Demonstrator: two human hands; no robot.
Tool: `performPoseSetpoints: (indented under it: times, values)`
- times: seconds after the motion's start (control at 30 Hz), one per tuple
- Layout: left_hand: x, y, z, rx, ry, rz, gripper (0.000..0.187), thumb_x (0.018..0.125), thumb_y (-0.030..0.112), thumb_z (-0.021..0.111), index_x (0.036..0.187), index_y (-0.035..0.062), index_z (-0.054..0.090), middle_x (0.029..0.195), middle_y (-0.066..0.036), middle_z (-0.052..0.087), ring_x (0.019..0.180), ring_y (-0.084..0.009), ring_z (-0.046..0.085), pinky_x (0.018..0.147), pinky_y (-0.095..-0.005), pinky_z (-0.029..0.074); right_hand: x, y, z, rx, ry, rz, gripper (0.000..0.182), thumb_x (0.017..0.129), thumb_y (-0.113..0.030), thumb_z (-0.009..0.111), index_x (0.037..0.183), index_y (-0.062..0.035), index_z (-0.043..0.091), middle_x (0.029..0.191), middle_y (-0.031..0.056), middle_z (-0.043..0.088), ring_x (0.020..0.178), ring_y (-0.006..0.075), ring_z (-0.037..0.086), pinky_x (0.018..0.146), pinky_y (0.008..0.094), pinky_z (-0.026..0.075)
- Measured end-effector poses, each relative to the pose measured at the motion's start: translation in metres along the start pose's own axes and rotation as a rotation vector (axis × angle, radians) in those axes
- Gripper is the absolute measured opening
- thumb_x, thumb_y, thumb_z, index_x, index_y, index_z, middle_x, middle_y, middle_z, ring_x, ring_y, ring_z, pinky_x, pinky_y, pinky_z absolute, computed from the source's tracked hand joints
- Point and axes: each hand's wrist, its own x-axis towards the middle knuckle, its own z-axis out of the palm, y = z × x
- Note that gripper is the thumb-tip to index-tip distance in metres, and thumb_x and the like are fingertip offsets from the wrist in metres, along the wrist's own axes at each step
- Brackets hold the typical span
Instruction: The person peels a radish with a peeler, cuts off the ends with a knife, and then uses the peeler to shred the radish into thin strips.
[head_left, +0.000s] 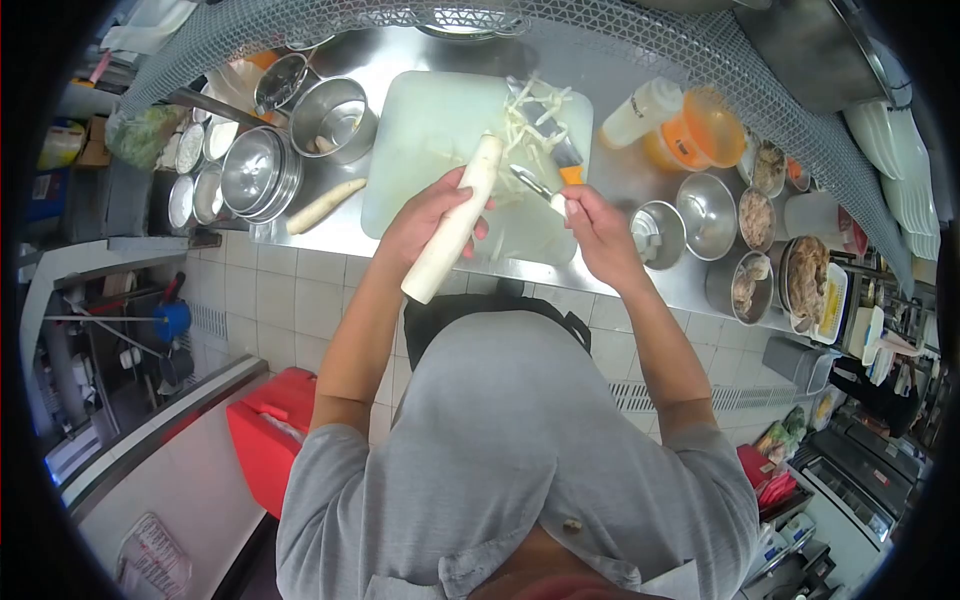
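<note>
My left hand [430, 222] is wrapped round a long white peeled root vegetable [455, 222], which slants over the near edge of the cutting board [415, 110]. Just to its right, my right hand [600, 225] grips a peeler [535, 184] by its white handle, the metal head pointing at the vegetable but apart from it. Pale peel strips [540, 115] lie on the upper right of the board, partly over a knife [566, 152] with an orange part on its handle. A second, unpeeled-looking root [325, 207] rests left of the board.
Metal bowls [262, 170] and a pot [333, 120] stand at the left. On the right are a white bottle [640, 112], an orange container [698, 128], a steel bowl [706, 215] and several bowls of food. A mesh-like rail [600, 50] arches across the far side.
</note>
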Motion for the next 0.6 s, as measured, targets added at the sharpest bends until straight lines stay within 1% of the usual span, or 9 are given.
performPoseSetpoints:
  times: [0.1,0.2,0.3,0.37,0.4,0.5,0.6]
  values:
    - [-0.008,-0.006,0.001,0.059,-0.009,0.035,0.066,0.092,0.013,0.069,0.152,0.0101,0.043,0.112,-0.011,0.064,0.081,-0.0197,0.064,0.054,-0.0309,0.059,0.004,-0.018,0.002,-0.283,-0.059,-0.061,0.025,0.107,-0.029,0.057,0.116,-0.0068,0.063,0.094,0.0133,0.069,0.086,0.0312,0.070,0.078,0.0412,0.054]
    - [-0.016,-0.007,0.007,0.067,0.028,-0.017,0.074,0.088,0.009,0.072,0.155,0.0111,0.042,0.111,-0.009,0.063,0.082,-0.0187,0.064,0.054,-0.0300,0.058,0.008,-0.019,0.013,-0.316,-0.119,-0.225,0.027,0.105,-0.033,0.059,0.114,-0.0077,0.064,0.098,0.0142,0.071,0.091,0.0377,0.069,0.079,0.0464,0.054]
    - [-0.023,-0.008,0.013,0.108,0.029,-0.050,0.076,0.088,0.009,0.071,0.158,0.0113,0.039,0.109,-0.008,0.062,0.081,-0.0179,0.063,0.054,-0.0301,0.058,0.018,-0.009,0.025,-0.355,-0.087,-0.365,0.027,0.104,-0.033,0.059,0.109,-0.0075,0.064,0.094,0.0149,0.071,0.089,0.0394,0.068,0.077,0.0488,0.054]
    - [-0.027,-0.012,0.008,0.116,-0.016,-0.067,0.077,0.089,0.009,0.071,0.159,0.0113,0.038,0.107,-0.007,0.061,0.081,-0.0171,0.063,0.054,-0.0306,0.058,0.048,0.015,0.020,-0.526,0.021,-0.218,0.026,0.104,-0.033,0.060,0.106,-0.0074,0.064,0.092,0.0167,0.071,0.089,0.0406,0.068,0.076,0.0495,0.054]
    - [-0.030,-0.013,0.009,0.119,-0.038,-0.074,0.078,0.089,0.009,0.070,0.159,0.0114,0.037,0.106,-0.007,0.061,0.081,-0.0166,0.063,0.054,-0.0308,0.058,0.057,0.017,0.016,-0.610,0.074,-0.145,0.025,0.104,-0.032,0.060,0.105,-0.0073,0.064,0.092,0.0176,0.070,0.089,0.0412,0.068,0.076,0.0499,0.054]
    - [-0.034,-0.008,0.014,0.277,0.058,-0.088,0.078,0.090,0.008,0.068,0.160,0.0114,0.036,0.106,-0.006,0.060,0.080,-0.0158,0.063,0.054,-0.0315,0.059,0.061,0.012,0.007,-0.545,0.024,-0.014,0.025,0.103,-0.032,0.061,0.102,-0.0072,0.064,0.091,0.0194,0.070,0.085,0.0419,0.068,0.073,0.0509,0.054]
    - [-0.033,-0.011,0.014,0.366,0.141,-0.090,0.076,0.090,0.006,0.067,0.160,0.0116,0.037,0.108,-0.007,0.059,0.080,-0.0160,0.062,0.054,-0.0319,0.059,0.026,-0.015,0.024,-0.441,-0.051,-0.215,0.025,0.102,-0.032,0.061,0.100,-0.0071,0.065,0.091,0.0198,0.069,0.081,0.0426,0.068,0.071,0.0526,0.053]
